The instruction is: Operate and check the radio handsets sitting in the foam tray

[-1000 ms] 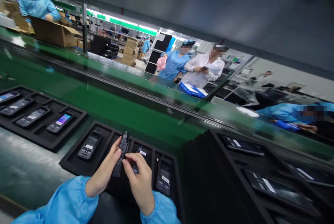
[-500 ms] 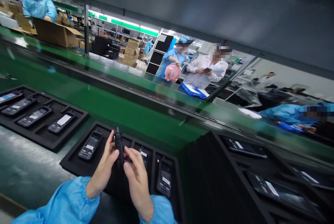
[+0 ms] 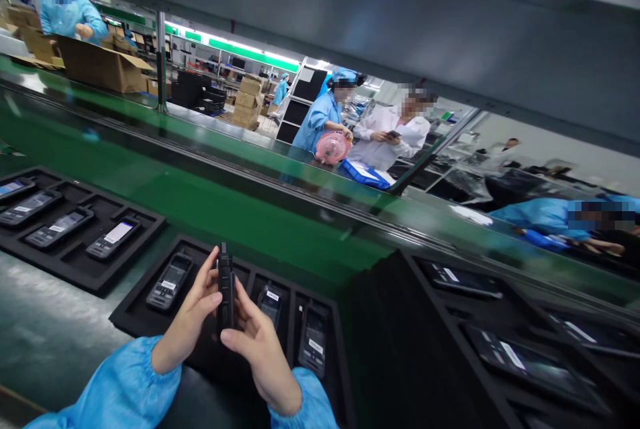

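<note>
- holding the black phone (image 3: 226,292) up over the foam tray (image 3: 131,311), thin side facing me: i should pinch softly and be steady.
- my left hand (image 3: 193,309) and right hand (image 3: 261,342) both press on it, one on each side.
- my wrists lean in, with fingers pointing up.

1 pink fan (image 3: 334,148), stacked cartons (image 3: 247,104)

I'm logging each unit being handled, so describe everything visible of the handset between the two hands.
The handset looks black and plastic, with raised segments along its narrow side and a short stub at its far end. Seen edge-on, it is held over the black foam tray between the left hand and right hand. Its screen isn't visible.
</note>
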{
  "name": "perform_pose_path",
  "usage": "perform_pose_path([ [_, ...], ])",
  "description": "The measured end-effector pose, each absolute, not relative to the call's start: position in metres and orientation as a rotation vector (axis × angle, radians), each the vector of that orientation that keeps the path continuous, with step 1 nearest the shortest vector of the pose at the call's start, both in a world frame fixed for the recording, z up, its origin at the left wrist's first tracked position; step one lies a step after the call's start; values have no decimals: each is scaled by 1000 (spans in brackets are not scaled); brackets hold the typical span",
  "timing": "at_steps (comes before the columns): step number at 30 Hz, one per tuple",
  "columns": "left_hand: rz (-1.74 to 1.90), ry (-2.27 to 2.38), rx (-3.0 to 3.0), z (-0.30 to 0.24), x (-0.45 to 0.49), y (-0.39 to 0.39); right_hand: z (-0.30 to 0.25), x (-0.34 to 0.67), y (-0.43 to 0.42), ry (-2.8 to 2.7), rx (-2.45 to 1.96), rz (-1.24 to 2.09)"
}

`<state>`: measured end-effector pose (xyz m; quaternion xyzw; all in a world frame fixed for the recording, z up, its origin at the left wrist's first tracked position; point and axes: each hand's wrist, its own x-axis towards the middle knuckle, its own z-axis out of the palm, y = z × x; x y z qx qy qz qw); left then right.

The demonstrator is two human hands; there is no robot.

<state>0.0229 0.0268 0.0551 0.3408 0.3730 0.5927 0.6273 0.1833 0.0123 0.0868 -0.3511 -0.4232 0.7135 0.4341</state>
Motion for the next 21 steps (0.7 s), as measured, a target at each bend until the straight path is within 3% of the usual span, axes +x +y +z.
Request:
perform_pose_path([
  [5, 1333, 650, 926, 52, 14, 28, 85, 187, 13, -1091, -889, 1779],
  [14, 1387, 737, 942, 37, 16, 29, 49, 183, 18, -1109, -938, 1649],
  [21, 1392, 763, 924, 55, 23, 18, 60, 181, 14, -1200, -947, 1626],
])
